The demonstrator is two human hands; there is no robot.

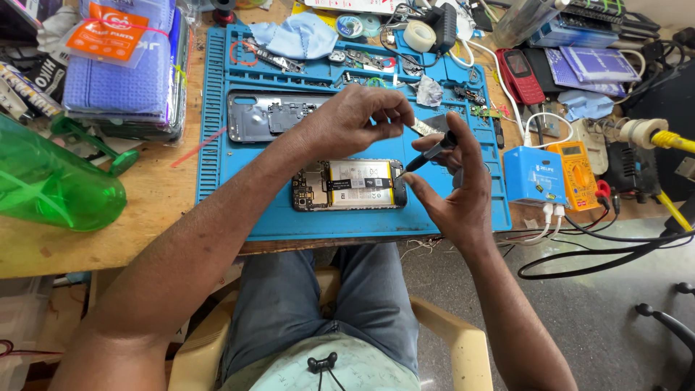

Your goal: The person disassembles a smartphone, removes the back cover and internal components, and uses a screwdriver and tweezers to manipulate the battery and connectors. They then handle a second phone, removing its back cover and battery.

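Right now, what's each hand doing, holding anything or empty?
Left hand: fingers pinched together above the opened phone; what they hold, if anything, cannot be told.
Right hand: closed on a black screwdriver, tip at the phone's edge.

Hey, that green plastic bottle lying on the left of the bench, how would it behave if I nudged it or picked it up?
The green bottle lies on its side on the wooden bench, so a nudge would probably roll it. It looks see-through and thin-walled, so likely light, and it might dent under a squeeze. Its glossy surface could be a bit slippery.
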